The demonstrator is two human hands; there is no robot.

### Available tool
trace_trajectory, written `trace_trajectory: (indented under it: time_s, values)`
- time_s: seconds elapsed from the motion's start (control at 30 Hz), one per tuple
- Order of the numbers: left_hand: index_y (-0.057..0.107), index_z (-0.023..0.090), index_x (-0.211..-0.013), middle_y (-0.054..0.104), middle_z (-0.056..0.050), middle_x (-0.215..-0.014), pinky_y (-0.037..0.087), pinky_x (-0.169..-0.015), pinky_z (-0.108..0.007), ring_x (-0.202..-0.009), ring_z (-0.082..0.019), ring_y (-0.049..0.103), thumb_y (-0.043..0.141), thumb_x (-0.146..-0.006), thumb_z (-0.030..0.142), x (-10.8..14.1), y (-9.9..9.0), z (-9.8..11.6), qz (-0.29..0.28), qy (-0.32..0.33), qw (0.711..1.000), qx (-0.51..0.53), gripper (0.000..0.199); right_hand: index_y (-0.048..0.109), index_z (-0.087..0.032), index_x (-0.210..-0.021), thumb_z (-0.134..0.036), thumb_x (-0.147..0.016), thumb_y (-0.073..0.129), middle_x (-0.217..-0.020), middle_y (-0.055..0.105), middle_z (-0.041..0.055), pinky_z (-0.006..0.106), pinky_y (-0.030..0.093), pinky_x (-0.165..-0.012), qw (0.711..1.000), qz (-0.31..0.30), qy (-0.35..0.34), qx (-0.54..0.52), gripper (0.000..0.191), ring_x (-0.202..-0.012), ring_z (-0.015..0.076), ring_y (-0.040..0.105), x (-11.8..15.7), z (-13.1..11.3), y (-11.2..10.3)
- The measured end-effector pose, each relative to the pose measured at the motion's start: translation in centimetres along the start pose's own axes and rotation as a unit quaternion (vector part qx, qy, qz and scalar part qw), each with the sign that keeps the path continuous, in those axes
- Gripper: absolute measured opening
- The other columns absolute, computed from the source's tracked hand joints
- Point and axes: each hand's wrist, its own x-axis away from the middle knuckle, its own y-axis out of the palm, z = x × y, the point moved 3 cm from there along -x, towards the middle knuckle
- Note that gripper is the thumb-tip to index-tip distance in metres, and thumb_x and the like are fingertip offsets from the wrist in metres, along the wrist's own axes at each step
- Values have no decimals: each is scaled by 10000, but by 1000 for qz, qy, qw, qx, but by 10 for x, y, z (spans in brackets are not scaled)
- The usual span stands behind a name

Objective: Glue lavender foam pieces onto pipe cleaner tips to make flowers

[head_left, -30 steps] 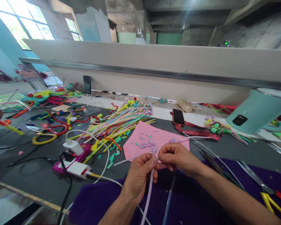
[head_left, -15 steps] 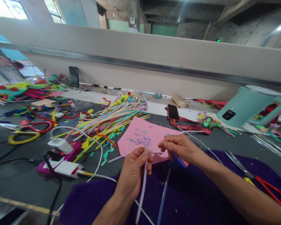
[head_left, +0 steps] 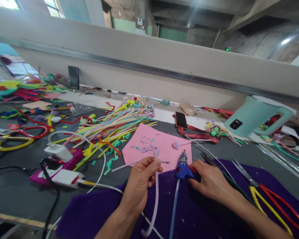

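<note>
My left hand (head_left: 142,181) pinches the stem (head_left: 156,196) just below its tufted top, leaving that free near the pink sheet (head_left: 165,139), which seemingly catches clippings (head_left: 149,148). My right hand's fingers meet the glue gun (head_left: 183,170); whether they grip it, I cannot tell. Purple cloth (head_left: 94,212) overlaps the dark bench (head_left: 12,189), under a concrete ceiling (head_left: 199,20).

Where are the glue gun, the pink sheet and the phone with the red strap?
Glue gun (head_left: 182,170): head view, blue body.
Pink sheet (head_left: 166,146): head view, bare patch.
Phone (head_left: 181,120): head view, dark screen.
</note>
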Motion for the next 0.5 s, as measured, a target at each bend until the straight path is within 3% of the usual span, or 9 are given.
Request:
trace_trajectory:
  time_s: [0.1,0.17,0.27,0.37,0.43,0.5]
  values:
    - [580,145,-626,589,28,-562,197,-331,-120,-384,-10,329,672,-680,271,0,-1,-1,6,-9,1000,3,165,578,-201,-860,-287,-724,555,-798,574,18,278,382,-608,991,23,17,-130,162,-652,170,542,-4,8,-11]
    - [580,148,-624,576,32,-554,211,-338,-119,-386,-10,327,667,-688,273,0,-2,-1,5,-9,1000,3,166,585,-199,-890,-294,-717,573,-793,585,16,279,392,-624,960,42,27,-274,197,-701,185,543,-5,17,-18]
    - [580,145,-618,557,33,-544,225,-350,-120,-390,-11,325,660,-700,276,0,-3,-2,-3,-10,1000,1,174,569,-178,-966,-332,-765,516,-812,593,40,268,399,-560,845,43,48,-530,258,-670,182,538,-8,29,-19]
    - [578,145,-611,534,37,-525,223,-354,-120,-392,-12,329,658,-704,283,0,-3,-3,-10,-15,1000,-2,184,567,-156,-963,-344,-794,442,-860,588,81,259,381,-485,730,51,47,-680,283,-591,162,518,-11,32,-15]
    - [577,145,-608,521,42,-515,221,-355,-119,-390,-10,327,657,-706,285,0,-4,-3,-12,-15,1000,-4,189,580,-151,-942,-349,-786,435,-870,589,93,256,372,-464,696,56,38,-715,291,-560,152,507,-14,29,-11]
    - [572,144,-599,508,47,-504,213,-352,-117,-383,-7,321,656,-707,286,0,-4,-3,-11,-19,1000,-6,197,589,-154,-931,-362,-785,423,-867,592,93,256,371,-456,684,53,34,-727,303,-537,144,495,-14,23,-8]
